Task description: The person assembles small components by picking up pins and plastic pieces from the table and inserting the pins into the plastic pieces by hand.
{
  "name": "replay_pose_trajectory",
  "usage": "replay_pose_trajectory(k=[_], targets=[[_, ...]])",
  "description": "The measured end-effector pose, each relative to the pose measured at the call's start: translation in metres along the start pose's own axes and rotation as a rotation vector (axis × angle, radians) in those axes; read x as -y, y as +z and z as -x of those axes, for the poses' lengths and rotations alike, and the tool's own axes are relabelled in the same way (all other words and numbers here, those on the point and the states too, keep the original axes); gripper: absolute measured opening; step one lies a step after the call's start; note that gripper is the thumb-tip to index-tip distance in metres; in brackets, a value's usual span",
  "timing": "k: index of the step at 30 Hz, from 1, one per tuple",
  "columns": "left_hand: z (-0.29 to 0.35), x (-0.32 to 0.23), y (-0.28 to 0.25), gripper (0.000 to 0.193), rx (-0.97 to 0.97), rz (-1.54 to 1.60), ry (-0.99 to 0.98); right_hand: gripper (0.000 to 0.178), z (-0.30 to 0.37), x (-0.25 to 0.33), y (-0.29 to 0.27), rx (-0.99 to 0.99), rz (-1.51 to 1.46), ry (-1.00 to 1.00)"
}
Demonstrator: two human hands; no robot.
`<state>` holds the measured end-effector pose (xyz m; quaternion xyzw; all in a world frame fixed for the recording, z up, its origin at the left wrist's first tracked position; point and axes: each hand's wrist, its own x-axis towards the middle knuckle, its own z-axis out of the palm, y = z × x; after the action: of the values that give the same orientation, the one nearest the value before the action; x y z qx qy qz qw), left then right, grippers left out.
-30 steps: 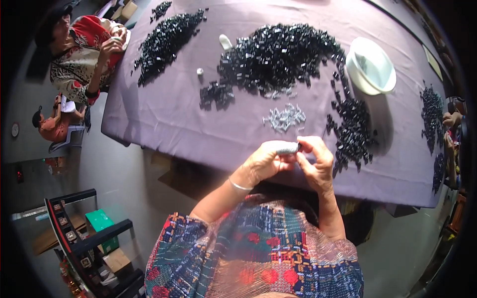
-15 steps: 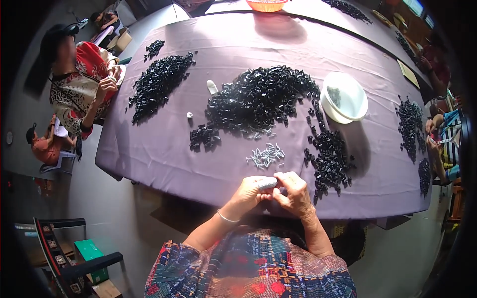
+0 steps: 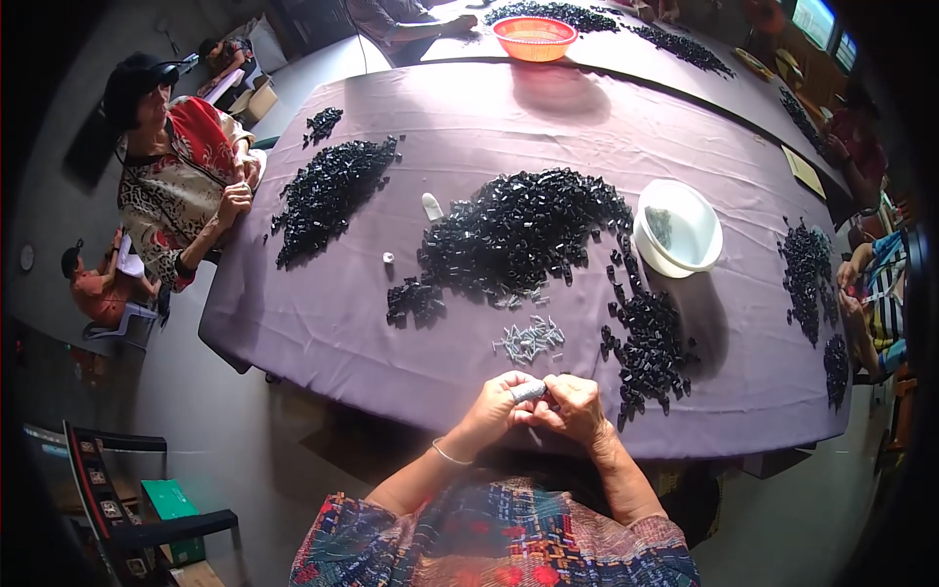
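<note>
My left hand (image 3: 489, 413) and my right hand (image 3: 577, 409) meet at the table's near edge, fingertips touching. Both are closed in a pinch, and whatever they hold is too small or hidden to make out. A grey wrapping (image 3: 529, 390) covers a fingertip of the left hand. Just beyond the hands lies a small heap of silver screws (image 3: 530, 340). Behind it spreads a large heap of small black plastic pieces (image 3: 533, 230). Another heap of black pieces (image 3: 648, 352) lies close to my right hand.
A white bowl (image 3: 706, 235) stands right of the large heap on the purple tablecloth (image 3: 430, 362). A white finger-shaped piece (image 3: 431, 206) and a small white cap (image 3: 388, 258) lie left. An orange basket (image 3: 535, 41) is at the far side. People sit at both sides with black heaps.
The view has tilted slightly, so the table and heaps sit lower in the picture. My hands stay together; the right fingers have shifted a little around the left fingertips.
</note>
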<state>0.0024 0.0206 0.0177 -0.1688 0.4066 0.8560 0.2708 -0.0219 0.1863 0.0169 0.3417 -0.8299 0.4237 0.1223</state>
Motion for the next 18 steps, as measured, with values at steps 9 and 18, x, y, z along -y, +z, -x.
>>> replay_pose_trajectory(k=[9,18], targets=[[0.000,0.009,-0.006,0.019,0.017,-0.160,0.076,0.014,0.000,-0.002,0.009,-0.071,0.010,-0.026],[0.003,0.007,0.002,0.017,-0.020,-0.203,0.143,0.018,-0.001,-0.003,0.010,-0.078,0.031,-0.023]])
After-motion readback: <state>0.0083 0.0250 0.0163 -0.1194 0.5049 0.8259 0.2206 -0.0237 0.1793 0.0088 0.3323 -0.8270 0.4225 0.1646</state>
